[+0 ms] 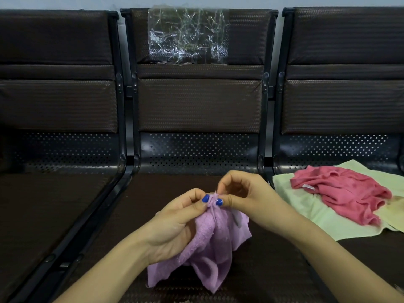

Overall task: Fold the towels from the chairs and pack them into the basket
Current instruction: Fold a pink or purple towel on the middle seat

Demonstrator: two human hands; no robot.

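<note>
A lilac towel [209, 243] hangs bunched over the middle chair seat [175, 189]. My left hand [179, 221] and my right hand [244, 193] both pinch its top edge close together, thumbs almost touching. On the right chair a crumpled pink towel [341, 193] lies on a spread pale green towel [306, 217], with a pale yellow towel [391, 215] peeking out beside them. No basket is in view.
Three dark padded chairs stand in a row against the wall, joined by black metal frames [122, 162]. A crinkled clear plastic sheet [188, 36] is stuck on the middle backrest. The left chair seat [50, 204] holds nothing.
</note>
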